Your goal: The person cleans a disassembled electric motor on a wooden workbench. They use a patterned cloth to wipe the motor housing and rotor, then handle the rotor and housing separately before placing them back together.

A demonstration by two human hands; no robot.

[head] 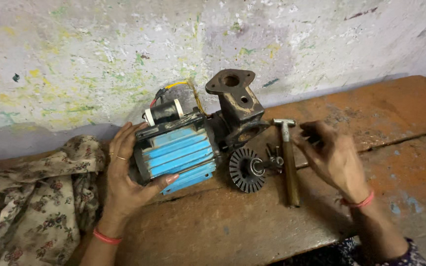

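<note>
Hands work at a worn, rust-brown wooden surface (223, 221) set against a paint-flecked plaster wall (99, 54). Left hand (126, 170) grips the rear end of a small electric pump motor with blue ribbed metal casing (181, 155): fingers curve over the end cap, thumb pressed against the lower fins. The motor lies on its side near the middle of the surface, close to the wall. A black cylindrical capacitor with a white band (166, 111) sits on top of the casing, with red and yellow wires (186, 88) looping above it. A dark, rusted cast-iron pump housing with a flat flange and round port (235, 101) is joined to the front of the motor.

A black finned disc impeller with a bright metal hub (246, 170) lies flat just in front of the housing, beside a few dark bolts (273, 156). A small hammer with steel head and brown wooden handle (289, 162) lies next to them, head toward the wall.

Right hand (334, 157) hovers just right of the hammer, fingers partly curled around something small and dark; what it is cannot be told. Both wrists carry red thread bands. A crumpled floral-print cloth (50, 197) lies at the left edge.
</note>
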